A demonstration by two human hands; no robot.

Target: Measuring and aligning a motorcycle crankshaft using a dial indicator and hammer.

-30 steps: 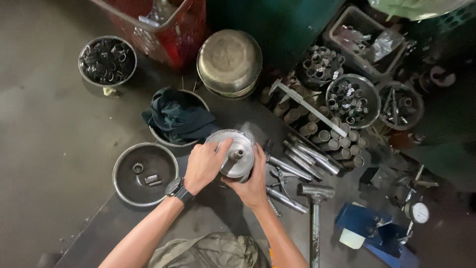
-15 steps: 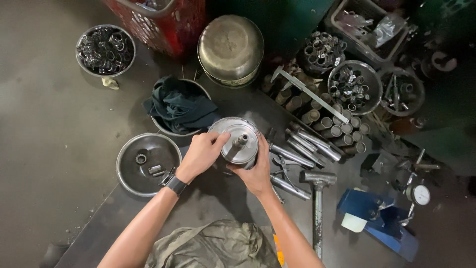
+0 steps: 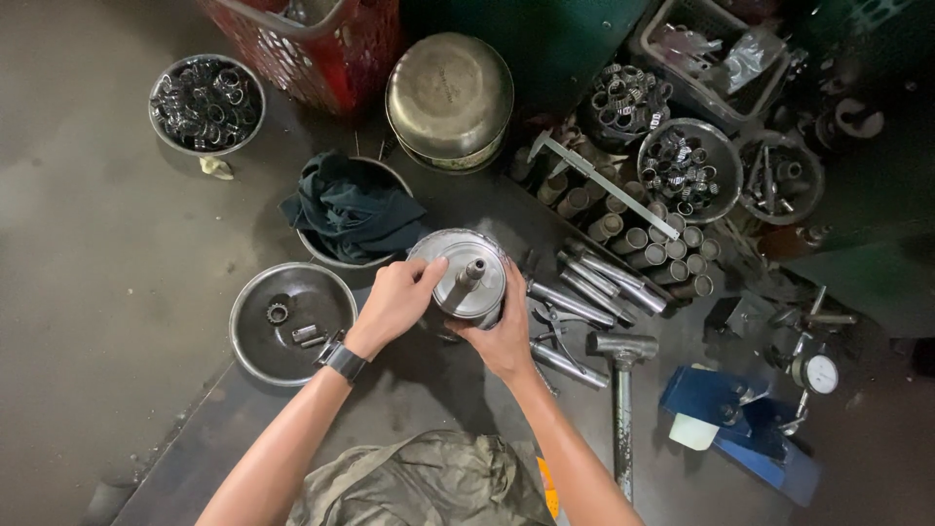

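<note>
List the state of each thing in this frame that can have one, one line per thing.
Round metal part with centre shaft: upright, held by both hands.
Left hand: gripping the part's left rim.
Right hand: cupping the part's lower right edge.
Upturned metal bowl: upside down.
Shallow pan: nearly empty, a few small parts.
Dark cloth: crumpled over a bowl.
Hammer: lying flat.

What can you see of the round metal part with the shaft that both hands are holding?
The round metal part is a silvery, dish-shaped disc with a short shaft standing up from its centre. It looks like worn steel, dull and greasy. It sits upright on the dark floor, beside the bowl holding a dark cloth. The left hand grips its left rim; the right hand cups its lower right edge.
</note>
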